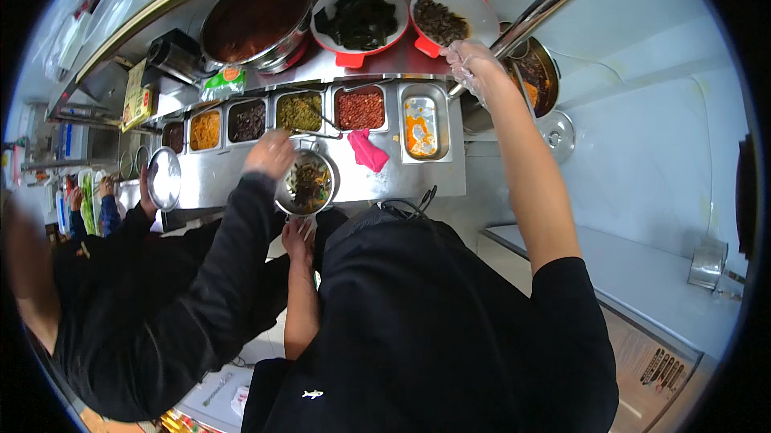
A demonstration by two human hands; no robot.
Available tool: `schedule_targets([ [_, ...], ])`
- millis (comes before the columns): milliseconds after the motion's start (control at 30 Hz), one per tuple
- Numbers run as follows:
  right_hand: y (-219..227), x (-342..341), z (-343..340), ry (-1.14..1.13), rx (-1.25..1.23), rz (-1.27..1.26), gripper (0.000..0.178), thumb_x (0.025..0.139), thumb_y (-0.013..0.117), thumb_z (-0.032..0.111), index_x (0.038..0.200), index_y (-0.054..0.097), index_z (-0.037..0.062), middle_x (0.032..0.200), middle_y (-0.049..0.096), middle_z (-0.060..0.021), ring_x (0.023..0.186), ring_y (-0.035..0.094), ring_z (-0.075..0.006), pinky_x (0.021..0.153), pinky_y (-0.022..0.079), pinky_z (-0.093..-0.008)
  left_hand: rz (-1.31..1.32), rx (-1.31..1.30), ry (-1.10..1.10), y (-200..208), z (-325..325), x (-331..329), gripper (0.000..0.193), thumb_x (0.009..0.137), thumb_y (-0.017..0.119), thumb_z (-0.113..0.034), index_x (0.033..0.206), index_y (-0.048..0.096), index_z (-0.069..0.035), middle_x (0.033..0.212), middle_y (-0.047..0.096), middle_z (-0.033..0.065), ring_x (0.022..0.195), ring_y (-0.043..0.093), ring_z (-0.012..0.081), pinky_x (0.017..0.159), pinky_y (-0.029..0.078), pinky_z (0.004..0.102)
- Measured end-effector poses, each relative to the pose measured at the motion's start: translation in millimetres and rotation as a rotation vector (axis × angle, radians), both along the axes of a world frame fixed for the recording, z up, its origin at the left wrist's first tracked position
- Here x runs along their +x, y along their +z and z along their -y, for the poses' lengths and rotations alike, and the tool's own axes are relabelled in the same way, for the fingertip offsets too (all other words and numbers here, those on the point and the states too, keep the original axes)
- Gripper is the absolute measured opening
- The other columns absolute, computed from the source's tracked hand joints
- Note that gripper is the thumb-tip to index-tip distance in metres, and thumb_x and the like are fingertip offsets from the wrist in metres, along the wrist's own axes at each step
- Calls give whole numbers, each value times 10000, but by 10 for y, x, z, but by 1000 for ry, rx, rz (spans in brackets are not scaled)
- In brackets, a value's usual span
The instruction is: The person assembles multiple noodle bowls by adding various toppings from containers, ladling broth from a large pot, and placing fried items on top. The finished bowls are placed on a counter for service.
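My left hand (298, 240) is at the near edge of a round metal bowl (332, 184), its fingers closed against the rim. Dark, mixed chopped food (307, 182) lies in the bowl. My right arm reaches far forward. In a clear plastic glove, my right hand (472, 65) is at the near rim of a white bowl with red handles (480, 15), which contains dark brown pieces (438, 20). Its fingers look curled; whatever is between them is hidden. A co-worker's hand (271, 156), blurred, hovers at the metal bowl's left rim.
Food trays (359, 108) line the steel counter, one holding orange remnants (420, 129). A pink cloth (368, 150) lies near them. On the shelf stand a bowl of dark leaves (360, 22) and a large pot (255, 17). At left, the co-worker holds a round metal dish (165, 178).
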State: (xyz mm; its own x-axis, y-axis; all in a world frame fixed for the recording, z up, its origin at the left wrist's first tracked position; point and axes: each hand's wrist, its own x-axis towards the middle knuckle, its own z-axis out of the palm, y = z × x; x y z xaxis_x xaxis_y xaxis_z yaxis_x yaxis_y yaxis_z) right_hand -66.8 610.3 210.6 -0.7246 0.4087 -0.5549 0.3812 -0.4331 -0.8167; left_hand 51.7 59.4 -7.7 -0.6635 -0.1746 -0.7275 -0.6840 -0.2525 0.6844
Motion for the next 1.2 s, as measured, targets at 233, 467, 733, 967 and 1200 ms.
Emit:
schedule_targets([
  [233, -154, -100, -97, -157, -49, -67, 145, 925, 601, 99, 799, 647, 44, 568, 507, -15, 425, 424, -136, 414, 301, -309, 0, 112, -53, -90, -62, 116, 182, 1039, 444, -254, 1115, 512, -104, 1141, 597, 59, 1096, 642, 253, 806, 543, 371],
  [467, 79, 92, -46, -93, 9, -151, 213, 948, 518, 92, 744, 566, 57, 579, 487, -29, 363, 322, -121, 347, 217, -294, 94, 226, -124, 180, -40, 142, 275, 1057, 359, -293, 1114, 521, -78, 1243, 566, 86, 1284, 528, 291, 1012, 453, 443],
  [733, 484, 364, 213, -175, 231, -101, 194, 904, 531, 51, 711, 547, 66, 610, 524, -43, 435, 439, -126, 379, 290, -299, 132, 307, -239, 87, -225, 449, 345, 1069, 343, -285, 1342, 410, -85, 1451, 507, 67, 1302, 521, 261, 1020, 442, 444],
  [967, 337, 510, 198, -41, 443, 17, 166, 898, 655, 117, 754, 651, 34, 604, 500, 0, 497, 403, -106, 463, 297, -306, 135, 245, -260, 200, -640, 624, 217, 1060, 401, -263, 1165, 493, -97, 1279, 589, 71, 1143, 628, 242, 899, 500, 423],
  [1200, 132, 542, 68, 96, 523, -38, 226, 906, 597, 145, 961, 701, -49, 787, 669, -79, 710, 579, -171, 654, 444, -328, 119, 230, -149, 183, -1065, 792, 197, 1068, 394, -251, 1148, 498, -105, 1216, 601, 58, 1081, 656, 239, 863, 523, 434],
])
